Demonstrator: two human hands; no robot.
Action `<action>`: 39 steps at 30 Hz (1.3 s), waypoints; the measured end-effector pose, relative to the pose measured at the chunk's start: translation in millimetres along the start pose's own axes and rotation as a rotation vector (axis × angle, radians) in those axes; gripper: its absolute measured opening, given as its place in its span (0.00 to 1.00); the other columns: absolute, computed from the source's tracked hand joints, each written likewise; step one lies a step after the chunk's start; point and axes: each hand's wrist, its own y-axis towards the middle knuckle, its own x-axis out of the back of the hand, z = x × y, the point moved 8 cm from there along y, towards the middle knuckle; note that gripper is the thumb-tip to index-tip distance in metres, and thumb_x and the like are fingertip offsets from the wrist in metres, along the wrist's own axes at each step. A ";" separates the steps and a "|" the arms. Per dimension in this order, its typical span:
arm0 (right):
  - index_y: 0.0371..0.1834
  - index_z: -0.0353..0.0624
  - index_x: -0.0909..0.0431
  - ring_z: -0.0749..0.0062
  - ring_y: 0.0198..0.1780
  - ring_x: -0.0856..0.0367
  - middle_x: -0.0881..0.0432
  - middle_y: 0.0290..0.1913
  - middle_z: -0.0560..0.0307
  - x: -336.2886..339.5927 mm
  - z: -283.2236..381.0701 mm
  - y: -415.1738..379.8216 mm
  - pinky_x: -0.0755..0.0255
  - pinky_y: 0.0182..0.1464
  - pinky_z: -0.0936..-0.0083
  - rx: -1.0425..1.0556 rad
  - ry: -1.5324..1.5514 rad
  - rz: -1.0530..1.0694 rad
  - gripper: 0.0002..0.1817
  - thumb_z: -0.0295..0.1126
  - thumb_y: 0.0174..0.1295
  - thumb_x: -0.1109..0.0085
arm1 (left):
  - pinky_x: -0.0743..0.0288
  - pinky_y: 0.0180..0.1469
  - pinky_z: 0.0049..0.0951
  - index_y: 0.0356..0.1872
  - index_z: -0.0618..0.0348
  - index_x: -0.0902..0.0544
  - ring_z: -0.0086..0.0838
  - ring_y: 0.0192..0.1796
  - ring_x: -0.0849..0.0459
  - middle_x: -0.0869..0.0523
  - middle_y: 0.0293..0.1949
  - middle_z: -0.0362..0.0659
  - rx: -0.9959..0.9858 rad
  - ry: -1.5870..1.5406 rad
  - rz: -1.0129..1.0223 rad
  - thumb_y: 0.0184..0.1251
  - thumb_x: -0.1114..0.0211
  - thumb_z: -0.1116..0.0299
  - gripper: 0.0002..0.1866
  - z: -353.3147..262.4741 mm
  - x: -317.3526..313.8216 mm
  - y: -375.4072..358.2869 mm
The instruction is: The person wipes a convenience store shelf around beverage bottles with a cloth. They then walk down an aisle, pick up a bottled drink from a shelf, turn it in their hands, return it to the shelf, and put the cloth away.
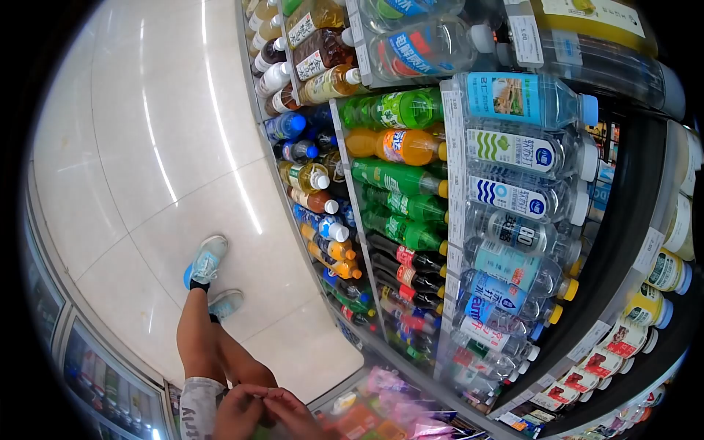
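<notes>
My left hand and my right hand are close together at the bottom edge, in front of my bare legs. The fingers of both are curled, and their fingertips meet. Anything between them is too small or too hidden to make out. Neither hand touches the shelves. The nearest goods are pink and orange packages, blurred, to the right of my right hand.
Shelves of drinks fill the right side, with clear water bottles, green bottles and orange bottles. Small labelled bottles stand far right. Glass-door coolers line the lower left. My shoes are on the pale tiled floor.
</notes>
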 end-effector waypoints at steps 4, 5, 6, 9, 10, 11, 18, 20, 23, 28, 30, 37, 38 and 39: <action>0.46 0.47 0.21 0.81 0.34 0.23 0.23 0.32 0.66 -0.7 2.0 2.3 0.29 0.37 0.81 -0.028 0.049 -0.001 0.03 0.31 0.81 0.40 | 0.21 0.40 0.20 0.59 0.60 0.17 0.20 0.37 0.15 0.13 0.38 0.37 0.046 -0.040 -0.001 0.85 0.39 0.74 0.09 0.5 -4.3 3.2; 0.46 0.47 0.21 0.81 0.34 0.23 0.23 0.32 0.66 0.5 2.3 3.5 0.29 0.37 0.81 -0.028 0.049 -0.001 0.03 0.31 0.81 0.40 | 0.21 0.40 0.20 0.59 0.60 0.17 0.20 0.37 0.15 0.13 0.38 0.37 0.046 -0.040 -0.002 0.85 0.39 0.74 0.09 4.0 -4.3 4.8; 0.46 0.47 0.21 0.80 0.34 0.22 0.22 0.32 0.65 1.9 1.9 4.5 0.28 0.37 0.80 -0.035 0.035 0.007 0.03 0.31 0.81 0.40 | 0.22 0.40 0.20 0.58 0.60 0.17 0.20 0.37 0.15 0.13 0.38 0.37 0.010 -0.045 0.000 0.85 0.39 0.73 0.09 4.9 -4.4 6.9; 0.46 0.46 0.20 0.79 0.34 0.21 0.21 0.32 0.64 5.3 -1.4 4.8 0.27 0.37 0.79 -0.063 0.030 -0.002 0.04 0.32 0.81 0.40 | 0.23 0.39 0.20 0.58 0.59 0.18 0.20 0.36 0.16 0.14 0.37 0.37 -0.016 -0.062 0.010 0.85 0.39 0.73 0.09 5.4 -4.2 8.9; 0.47 0.46 0.20 0.79 0.34 0.21 0.21 0.32 0.64 6.9 -3.1 4.7 0.27 0.37 0.79 -0.082 0.040 -0.018 0.04 0.32 0.80 0.40 | 0.23 0.38 0.20 0.58 0.59 0.18 0.20 0.36 0.16 0.14 0.38 0.37 -0.007 -0.073 0.022 0.85 0.39 0.73 0.09 4.7 -4.9 8.9; 0.47 0.46 0.20 0.79 0.34 0.21 0.21 0.32 0.64 7.2 -3.3 4.7 0.27 0.37 0.79 -0.084 0.041 -0.018 0.04 0.32 0.80 0.40 | 0.23 0.38 0.20 0.58 0.59 0.18 0.20 0.36 0.16 0.14 0.38 0.37 -0.006 -0.073 0.020 0.85 0.39 0.73 0.09 2.6 -5.3 8.7; 0.47 0.45 0.19 0.78 0.33 0.21 0.21 0.32 0.63 3.5 7.8 7.0 0.26 0.37 0.78 -0.102 0.027 0.009 0.04 0.32 0.81 0.40 | 0.24 0.39 0.20 0.58 0.59 0.17 0.19 0.36 0.17 0.14 0.37 0.37 -0.048 0.012 -0.007 0.85 0.39 0.73 0.09 4.6 -6.0 12.5; 0.47 0.45 0.19 0.78 0.33 0.21 0.21 0.33 0.63 -0.3 12.1 8.6 0.25 0.37 0.77 -0.069 0.028 0.066 0.05 0.32 0.81 0.40 | 0.24 0.39 0.20 0.58 0.60 0.17 0.19 0.36 0.17 0.14 0.37 0.37 -0.052 0.017 -0.009 0.85 0.39 0.73 0.09 5.6 -6.3 13.8; 0.49 0.45 0.19 0.78 0.34 0.20 0.20 0.33 0.63 3.8 8.9 10.0 0.25 0.37 0.76 -0.092 0.034 0.042 0.04 0.32 0.81 0.39 | 0.24 0.39 0.20 0.58 0.60 0.17 0.19 0.36 0.18 0.14 0.37 0.37 0.017 -0.048 -0.030 0.86 0.40 0.73 0.09 11.3 -5.7 14.6; 0.52 0.45 0.18 0.78 0.34 0.20 0.20 0.34 0.63 5.7 9.7 10.6 0.25 0.36 0.77 -0.079 0.020 0.025 0.05 0.31 0.81 0.40 | 0.24 0.40 0.21 0.58 0.61 0.17 0.19 0.37 0.18 0.15 0.37 0.37 0.014 -0.048 -0.002 0.87 0.42 0.72 0.09 1.1 -9.8 16.4; 0.52 0.45 0.18 0.78 0.34 0.20 0.20 0.34 0.63 10.4 5.4 9.2 0.25 0.36 0.77 -0.080 0.028 0.022 0.05 0.31 0.81 0.40 | 0.25 0.40 0.21 0.58 0.61 0.17 0.19 0.36 0.18 0.15 0.37 0.37 0.033 -0.067 0.010 0.87 0.42 0.72 0.09 3.8 -12.2 16.5; 0.50 0.45 0.19 0.77 0.33 0.20 0.20 0.33 0.62 9.3 6.8 3.5 0.25 0.35 0.75 -0.048 0.036 0.045 0.05 0.32 0.83 0.42 | 0.25 0.39 0.21 0.58 0.61 0.17 0.19 0.36 0.19 0.16 0.36 0.37 0.032 -0.051 0.049 0.87 0.41 0.70 0.09 -3.4 -18.1 11.5; 0.50 0.45 0.19 0.77 0.33 0.20 0.20 0.33 0.62 9.3 7.7 2.8 0.25 0.35 0.75 -0.046 0.036 0.049 0.05 0.32 0.83 0.42 | 0.25 0.39 0.21 0.58 0.61 0.17 0.19 0.36 0.19 0.16 0.36 0.37 0.029 -0.049 0.048 0.87 0.41 0.70 0.09 0.0 -17.1 11.7; 0.49 0.45 0.19 0.77 0.32 0.21 0.20 0.33 0.61 7.9 10.4 1.8 0.25 0.35 0.75 -0.027 0.025 0.073 0.05 0.32 0.83 0.43 | 0.24 0.39 0.21 0.58 0.60 0.17 0.19 0.36 0.19 0.16 0.36 0.37 0.035 -0.034 0.054 0.87 0.41 0.70 0.09 4.1 -17.1 12.1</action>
